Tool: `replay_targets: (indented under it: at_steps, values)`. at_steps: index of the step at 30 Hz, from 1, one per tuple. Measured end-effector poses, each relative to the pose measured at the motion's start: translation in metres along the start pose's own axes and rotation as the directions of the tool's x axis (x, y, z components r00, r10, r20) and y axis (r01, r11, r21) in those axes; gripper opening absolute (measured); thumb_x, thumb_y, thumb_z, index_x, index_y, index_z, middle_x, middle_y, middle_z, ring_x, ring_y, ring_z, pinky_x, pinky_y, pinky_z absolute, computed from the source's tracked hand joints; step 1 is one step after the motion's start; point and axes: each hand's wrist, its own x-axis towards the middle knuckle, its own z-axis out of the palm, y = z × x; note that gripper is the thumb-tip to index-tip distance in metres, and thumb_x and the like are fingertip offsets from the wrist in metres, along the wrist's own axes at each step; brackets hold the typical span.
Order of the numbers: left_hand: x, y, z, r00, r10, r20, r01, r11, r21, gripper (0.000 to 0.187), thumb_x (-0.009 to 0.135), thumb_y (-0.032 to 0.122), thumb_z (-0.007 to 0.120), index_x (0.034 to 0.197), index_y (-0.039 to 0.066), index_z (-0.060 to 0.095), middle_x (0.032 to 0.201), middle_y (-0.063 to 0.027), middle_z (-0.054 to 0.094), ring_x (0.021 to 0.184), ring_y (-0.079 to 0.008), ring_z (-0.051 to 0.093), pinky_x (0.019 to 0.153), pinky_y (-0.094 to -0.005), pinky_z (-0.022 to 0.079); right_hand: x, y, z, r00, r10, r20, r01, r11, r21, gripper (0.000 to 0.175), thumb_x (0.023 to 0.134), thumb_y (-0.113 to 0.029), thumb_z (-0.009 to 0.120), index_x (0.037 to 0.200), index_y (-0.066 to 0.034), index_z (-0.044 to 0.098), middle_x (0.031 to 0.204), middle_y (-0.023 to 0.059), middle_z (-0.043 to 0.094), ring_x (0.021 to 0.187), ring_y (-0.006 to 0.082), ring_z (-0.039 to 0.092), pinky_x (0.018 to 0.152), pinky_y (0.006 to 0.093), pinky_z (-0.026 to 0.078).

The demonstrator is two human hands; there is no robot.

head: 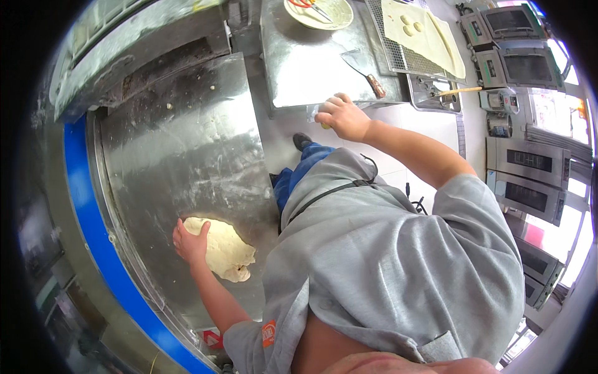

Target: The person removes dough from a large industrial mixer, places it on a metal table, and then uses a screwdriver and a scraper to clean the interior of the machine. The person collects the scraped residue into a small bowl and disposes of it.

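A lump of pale dough [229,248] with an uneven, torn-looking near end lies on the steel worktable [187,154]. My left hand [190,240] cups its far left edge, thumb on top and fingers along the outer side. Over the gap between two tables, my right hand [343,117] is curled around a small tool [325,125]. Only a yellowish bit and a pale, blurred part of that tool show past the fingers, so its kind is unclear.
A second steel table [299,70] carries a spatula [373,85] and a bowl [343,21] with red-handled scissors [322,13]. Several dough balls [409,30] rest on a dough sheet [432,51] over a wire rack [397,58]. Ovens [528,194] line the right.
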Motion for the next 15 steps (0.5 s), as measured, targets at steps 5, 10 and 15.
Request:
replay_targets:
  at_steps: [5,10,15]
  values:
    - [0.000,0.048,-0.022,0.984,-0.177,-0.023,0.178,0.974,0.142,0.085,0.074,0.057,0.081,0.140,0.012,0.053,0.138,-0.0193,0.054,0.131,-0.0404,0.051,0.108,-0.0533,0.045,0.006,0.068,0.044,0.993,-0.004,-0.116,-0.001,0.999,-0.047,0.020,0.086,-0.016,0.065,0.106,-0.0193,0.066,0.118,0.0028,0.062,0.123,0.0258,0.054,0.109,0.0469,0.040]
    - [-0.032,0.020,-0.017,0.897,-0.412,-0.159,0.424,0.904,0.050,0.078,0.074,0.052,0.078,0.135,0.010,0.056,0.136,-0.0231,0.054,0.127,-0.0422,0.054,0.102,-0.0541,0.050,0.020,0.119,0.080,0.973,0.170,-0.158,-0.164,0.985,0.051,0.032,0.087,-0.016,0.065,0.119,-0.0180,0.064,0.141,0.0103,0.053,0.137,0.0315,0.046,0.111,0.0455,0.042]
    - [-0.016,0.000,-0.019,0.771,-0.621,-0.137,0.615,0.783,-0.092,0.085,0.075,0.051,0.078,0.144,0.011,0.050,0.145,-0.0252,0.048,0.131,-0.0419,0.051,0.106,-0.0524,0.047,-0.002,0.141,0.072,0.923,0.321,-0.210,-0.233,0.904,0.358,0.049,0.083,-0.011,0.071,0.130,-0.0099,0.060,0.152,0.0194,0.043,0.148,0.0399,0.034,0.120,0.0455,0.037]
